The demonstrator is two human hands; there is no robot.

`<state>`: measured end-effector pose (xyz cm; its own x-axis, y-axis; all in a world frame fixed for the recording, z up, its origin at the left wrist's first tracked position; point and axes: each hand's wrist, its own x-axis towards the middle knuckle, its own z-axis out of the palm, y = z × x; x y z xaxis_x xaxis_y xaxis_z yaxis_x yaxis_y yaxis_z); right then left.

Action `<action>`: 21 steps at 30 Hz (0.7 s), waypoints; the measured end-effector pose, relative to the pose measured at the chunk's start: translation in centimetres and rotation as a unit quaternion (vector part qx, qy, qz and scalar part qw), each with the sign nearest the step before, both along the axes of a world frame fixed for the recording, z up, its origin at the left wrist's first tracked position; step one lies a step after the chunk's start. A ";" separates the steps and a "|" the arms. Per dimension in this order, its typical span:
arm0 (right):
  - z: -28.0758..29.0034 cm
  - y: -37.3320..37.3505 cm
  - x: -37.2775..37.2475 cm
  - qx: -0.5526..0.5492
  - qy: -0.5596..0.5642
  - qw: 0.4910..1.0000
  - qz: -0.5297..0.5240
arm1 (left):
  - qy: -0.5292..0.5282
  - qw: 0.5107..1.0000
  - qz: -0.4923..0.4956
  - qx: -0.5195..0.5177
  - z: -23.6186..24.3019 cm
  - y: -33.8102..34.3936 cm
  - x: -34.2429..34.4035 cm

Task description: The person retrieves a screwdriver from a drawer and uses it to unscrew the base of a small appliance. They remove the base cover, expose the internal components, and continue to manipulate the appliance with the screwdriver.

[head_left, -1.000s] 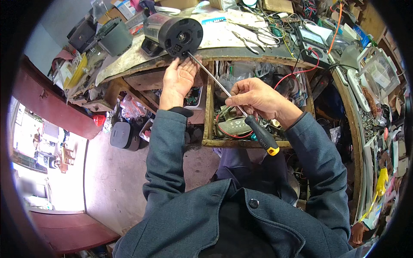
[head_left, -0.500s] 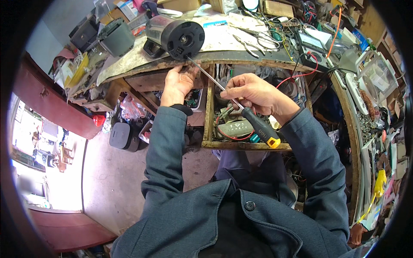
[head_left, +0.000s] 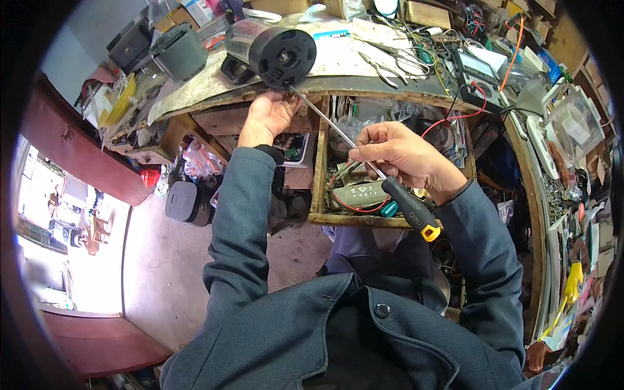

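A clear blender jug [head_left: 242,40] with a black handle lies on its side at the bench edge, its round black base [head_left: 283,58] facing me. My right hand [head_left: 400,156] is closed round the metal shaft of a long screwdriver [head_left: 411,209], whose black and yellow handle slants down to the right. The screwdriver's tip meets the lower rim of the jug's base. Palm up, my left hand [head_left: 270,116] is just below that rim, beside the tip. Its fingers look loosely spread, though the jug and shaft partly hide their ends.
An open wooden drawer [head_left: 364,221] full of parts and wires juts out below my right hand. Pliers [head_left: 383,68], scissors [head_left: 413,62] and a meter [head_left: 478,68] with a red lead lie on the bench. A grey bin [head_left: 179,52] stands at the left.
My right hand and the screwdriver have shifted slightly right and down in the picture. The jug also appears a little farther right. The tip is still at the base's rim.
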<state>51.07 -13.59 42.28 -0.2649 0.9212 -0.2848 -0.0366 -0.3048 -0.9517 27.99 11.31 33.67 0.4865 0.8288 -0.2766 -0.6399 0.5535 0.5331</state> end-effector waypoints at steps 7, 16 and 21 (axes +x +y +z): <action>0.8 1.9 -0.2 0.019 -0.037 0.999 -0.007 | 0.003 0.999 -0.006 0.043 -0.4 -0.1 0.1; 10.3 6.4 1.2 0.209 -0.399 0.886 0.112 | -0.020 1.000 0.000 0.005 0.0 -0.6 0.0; 13.0 11.3 4.5 0.568 -0.274 0.689 0.356 | -0.001 1.000 -0.010 -0.029 -0.1 0.2 -0.1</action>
<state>55.59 -2.29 55.32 -0.9051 0.3239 0.2755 0.1976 0.8941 -0.4020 27.90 11.47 33.53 0.5031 0.8018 -0.3226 -0.6303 0.5958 0.4978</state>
